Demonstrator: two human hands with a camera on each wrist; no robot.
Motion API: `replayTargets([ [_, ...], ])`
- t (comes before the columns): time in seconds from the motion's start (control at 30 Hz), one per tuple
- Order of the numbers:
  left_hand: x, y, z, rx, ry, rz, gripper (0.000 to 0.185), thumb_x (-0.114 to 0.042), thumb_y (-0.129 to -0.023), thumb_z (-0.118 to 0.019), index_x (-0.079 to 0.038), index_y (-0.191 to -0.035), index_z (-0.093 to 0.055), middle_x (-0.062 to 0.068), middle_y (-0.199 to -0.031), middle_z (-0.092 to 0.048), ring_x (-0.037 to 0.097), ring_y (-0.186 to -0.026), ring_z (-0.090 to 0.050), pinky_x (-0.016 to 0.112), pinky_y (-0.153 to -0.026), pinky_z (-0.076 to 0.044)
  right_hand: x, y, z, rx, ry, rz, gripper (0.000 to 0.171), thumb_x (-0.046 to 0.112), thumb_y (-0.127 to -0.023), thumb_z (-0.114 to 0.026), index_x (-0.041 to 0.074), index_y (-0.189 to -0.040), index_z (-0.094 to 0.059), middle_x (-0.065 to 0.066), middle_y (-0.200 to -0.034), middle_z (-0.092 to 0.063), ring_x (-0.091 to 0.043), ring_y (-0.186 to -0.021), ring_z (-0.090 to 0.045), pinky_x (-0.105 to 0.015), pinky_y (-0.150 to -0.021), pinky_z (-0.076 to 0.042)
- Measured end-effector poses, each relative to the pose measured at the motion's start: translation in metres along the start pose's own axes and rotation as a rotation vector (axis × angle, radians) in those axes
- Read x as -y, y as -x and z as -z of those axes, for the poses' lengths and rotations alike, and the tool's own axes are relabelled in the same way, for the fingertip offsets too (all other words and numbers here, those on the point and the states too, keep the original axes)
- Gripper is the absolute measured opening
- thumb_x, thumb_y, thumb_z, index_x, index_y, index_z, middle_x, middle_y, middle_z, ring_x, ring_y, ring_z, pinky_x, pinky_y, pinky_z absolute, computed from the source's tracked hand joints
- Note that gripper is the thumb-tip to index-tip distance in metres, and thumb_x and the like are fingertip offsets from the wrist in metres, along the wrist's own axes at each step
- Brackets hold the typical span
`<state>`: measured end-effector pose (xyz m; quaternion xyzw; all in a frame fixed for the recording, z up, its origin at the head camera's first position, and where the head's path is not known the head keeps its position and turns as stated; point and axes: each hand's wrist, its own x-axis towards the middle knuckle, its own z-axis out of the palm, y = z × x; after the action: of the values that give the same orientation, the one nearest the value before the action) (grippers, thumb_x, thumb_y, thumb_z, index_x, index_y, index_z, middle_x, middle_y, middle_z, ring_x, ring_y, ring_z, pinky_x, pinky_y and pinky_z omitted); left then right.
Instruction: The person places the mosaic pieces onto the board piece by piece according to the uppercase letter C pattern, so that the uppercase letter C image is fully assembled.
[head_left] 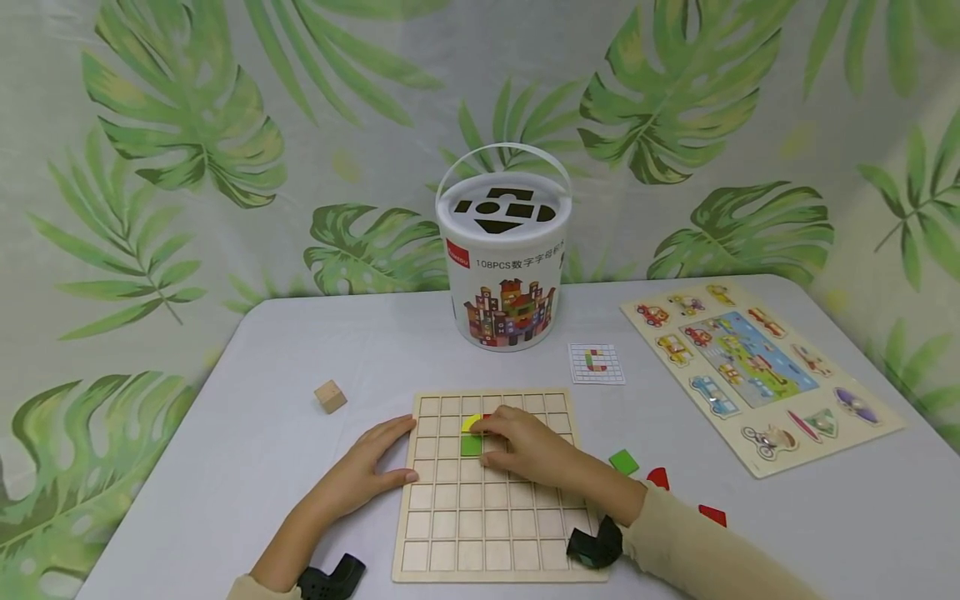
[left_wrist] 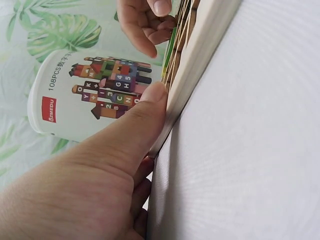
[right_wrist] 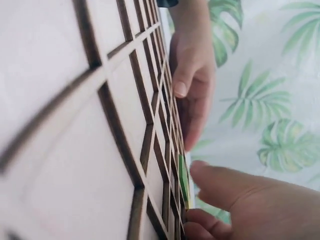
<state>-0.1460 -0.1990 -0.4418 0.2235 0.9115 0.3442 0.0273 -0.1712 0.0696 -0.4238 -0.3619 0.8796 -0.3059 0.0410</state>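
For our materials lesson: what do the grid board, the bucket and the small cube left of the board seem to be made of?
Grid board: pale unfinished wood, probably thin plywood, its cell lines dark like laser-burnt cuts. Bucket: likely glossy white plastic or coated card, with printed label, cut-out shape holes in the lid and a thin handle. Cube: plain light wood, matte, unpainted.

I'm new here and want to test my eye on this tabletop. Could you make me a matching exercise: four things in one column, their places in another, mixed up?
Things:
1. plain wooden cube
2. white lidded bucket with a handle
3. small white grid card
4. wooden vehicle peg puzzle

Places:
A. far right of the table
B. behind the wooden grid board
C. left of the board, beyond the left hand
D. between the bucket and the vehicle puzzle

Pairs: 1-C, 2-B, 3-D, 4-A
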Motion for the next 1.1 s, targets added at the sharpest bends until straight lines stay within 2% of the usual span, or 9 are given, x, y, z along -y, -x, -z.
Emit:
replayTargets([
  [0.13,0.002,0.0,-0.001,-0.002,0.001,-0.003,0.07,-0.045,-0.069,-0.059,-0.019,-0.128,-0.033,-0.006,-0.13,-0.028,0.016,-0.12,-0.02,0.041,-0.094,-0.021,0.005,0.008,0.01,0.016,-0.074,-0.013,0.044,0.034,-0.077,-0.056,0.016,-0.116,-0.047,0.007,-0.106,-0.045,-0.006,-0.096,-0.042,-0.026,-0.081,-0.037],
  [0.33,0.003,-0.001,-0.002,-0.004,-0.009,-0.005,0.07,-0.045,-0.069,-0.059,-0.019,-0.128,-0.033,-0.006,-0.13,-0.028,0.016,-0.12,-0.02,0.041,-0.094,-0.021,0.013,0.027,0.035,-0.043,-0.07,-0.022,0.046,0.036,-0.077,-0.056,0.021,-0.119,-0.044,0.011,-0.116,-0.04,-0.005,-0.109,-0.034,-0.03,-0.086,-0.035],
  [0.6,0.005,0.0,-0.003,-0.013,-0.016,-0.009,0.07,-0.045,-0.069,-0.059,-0.019,-0.128,-0.032,-0.005,-0.13,-0.029,0.017,-0.12,-0.021,0.042,-0.093,-0.022,0.002,0.065,0.061,-0.135,0.003,-0.114,0.049,0.036,-0.073,-0.06,0.035,-0.117,-0.039,0.014,-0.12,-0.037,-0.008,-0.112,-0.032,-0.034,-0.087,-0.034],
  [0.73,0.004,0.001,-0.003,-0.001,-0.01,0.008,0.07,-0.046,-0.069,-0.058,-0.021,-0.128,-0.032,-0.006,-0.13,-0.028,0.015,-0.12,-0.02,0.041,-0.093,-0.021,-0.013,0.084,0.067,-0.159,0.027,-0.154,0.05,0.034,-0.072,-0.061,0.032,-0.118,-0.04,0.011,-0.119,-0.039,-0.009,-0.109,-0.035,-0.035,-0.086,-0.034],
  [0.83,0.003,0.001,-0.003,0.013,0.004,0.015,0.069,-0.046,-0.07,-0.058,-0.021,-0.129,-0.031,-0.007,-0.13,-0.027,0.013,-0.12,-0.02,0.041,-0.093,-0.021,-0.025,0.098,0.069,-0.167,0.032,-0.171,0.05,0.033,-0.071,-0.063,0.026,-0.117,-0.043,0.009,-0.117,-0.041,-0.01,-0.107,-0.038,-0.036,-0.084,-0.036],
  [0.93,0.003,0.001,-0.002,0.019,0.015,0.015,0.069,-0.046,-0.07,-0.058,-0.022,-0.129,-0.031,-0.007,-0.13,-0.027,0.012,-0.119,-0.02,0.041,-0.093,-0.021,-0.036,0.111,0.07,-0.143,0.019,-0.199,0.051,0.034,-0.071,-0.062,0.021,-0.117,-0.045,0.011,-0.116,-0.041,-0.009,-0.106,-0.039,-0.035,-0.083,-0.037],
  [1.1,0.003,0.001,-0.002,0.013,-0.003,0.018,0.069,-0.047,-0.07,-0.058,-0.022,-0.128,-0.031,-0.008,-0.13,-0.027,0.012,-0.119,-0.02,0.041,-0.093,-0.021,-0.05,0.126,0.072,-0.026,-0.065,-0.248,0.048,0.028,-0.074,-0.061,0.021,-0.118,-0.043,0.013,-0.117,-0.04,-0.009,-0.108,-0.037,-0.031,-0.083,-0.038],
])
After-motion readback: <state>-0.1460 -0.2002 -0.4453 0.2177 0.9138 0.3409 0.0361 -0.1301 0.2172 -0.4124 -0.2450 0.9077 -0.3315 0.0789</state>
